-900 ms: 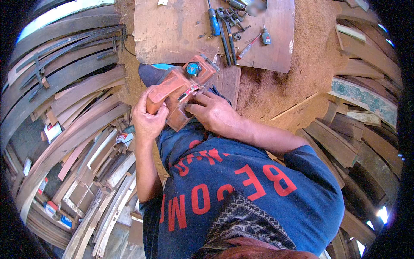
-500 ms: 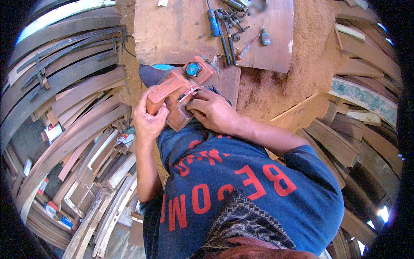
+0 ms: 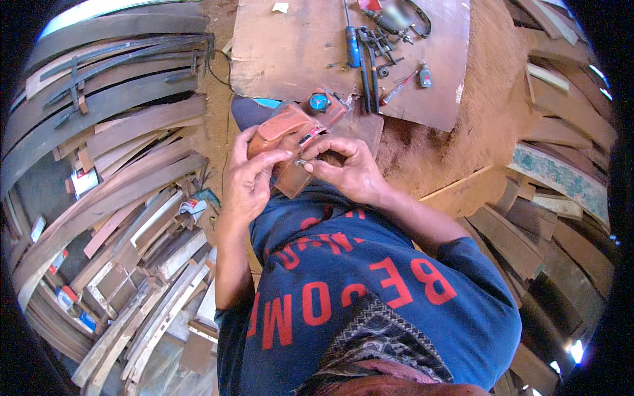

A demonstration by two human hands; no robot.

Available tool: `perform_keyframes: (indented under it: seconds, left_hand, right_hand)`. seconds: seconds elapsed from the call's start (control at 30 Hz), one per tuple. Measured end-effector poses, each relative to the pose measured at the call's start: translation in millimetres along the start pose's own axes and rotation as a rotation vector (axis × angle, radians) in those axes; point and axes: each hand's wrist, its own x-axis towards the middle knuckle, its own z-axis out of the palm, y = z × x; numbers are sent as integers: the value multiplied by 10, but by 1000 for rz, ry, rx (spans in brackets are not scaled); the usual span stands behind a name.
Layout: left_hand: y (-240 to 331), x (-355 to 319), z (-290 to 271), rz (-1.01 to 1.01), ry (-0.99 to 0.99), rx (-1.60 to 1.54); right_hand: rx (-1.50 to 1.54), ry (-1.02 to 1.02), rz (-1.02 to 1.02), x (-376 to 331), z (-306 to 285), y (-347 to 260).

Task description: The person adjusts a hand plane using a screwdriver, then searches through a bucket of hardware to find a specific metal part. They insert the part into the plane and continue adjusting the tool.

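Note:
An orange electric planer (image 3: 284,125) with a blue-faced round knob (image 3: 319,101) rests across my lap. My left hand (image 3: 249,177) is closed around its handle end, with one finger reaching over the body toward my right hand. My right hand (image 3: 347,168) is at the planer's near side, thumb and fingers pinched on a small shiny metal piece (image 3: 300,162). The piece is too small to tell its exact kind. Part of the planer's body lies hidden under my fingers.
A worn board (image 3: 284,59) ahead carries a blue-handled screwdriver (image 3: 352,47), pliers-like long handles (image 3: 370,79), loose metal parts, a red screwdriver (image 3: 398,89) and a small bottle (image 3: 424,76). Sawdust (image 3: 485,79) covers the ground at right. Timber stacks (image 3: 145,165) stand on both sides.
My left hand has shifted from wrapping the handle, a finger now stretching toward the right hand. My right hand's fingers now show a small metal piece. The view has shifted slightly.

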Motion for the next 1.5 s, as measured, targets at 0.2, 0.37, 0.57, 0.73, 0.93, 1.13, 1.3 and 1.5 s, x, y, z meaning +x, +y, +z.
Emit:
perform_keyframes:
  seconds: [0.2,0.37,0.57,0.73,0.93,1.13,1.3,1.5]
  left_hand:
    - [181,5,-140,-104,-61,-115]
    - [115,-44,-103,-104,-30,-167]
    - [54,-59,-97,-181,-58,-207]
    - [71,-52,-87,-116,-28,-137]
    - [73,-41,-63,-101,-27,-80]
    - [163,-29,-40,-90,12,10]
    - [149,-44,7,-84,17,16]
    - [127,-73,-42,-185,-65,-43]
  right_hand:
    - [-281,-51,-313,88,87,-23]
    - [-365,-46,-369,95,160,-70]
    - [-431,-12,-319,91,173,-91]
    - [-392,3,-206,72,160,-25]
    - [-411,28,-340,94,210,-62]
    - [-479,55,-465,118,213,-46]
    - [-483,19,-331,114,177,-7]
    - [-507,42,-423,127,169,-18]
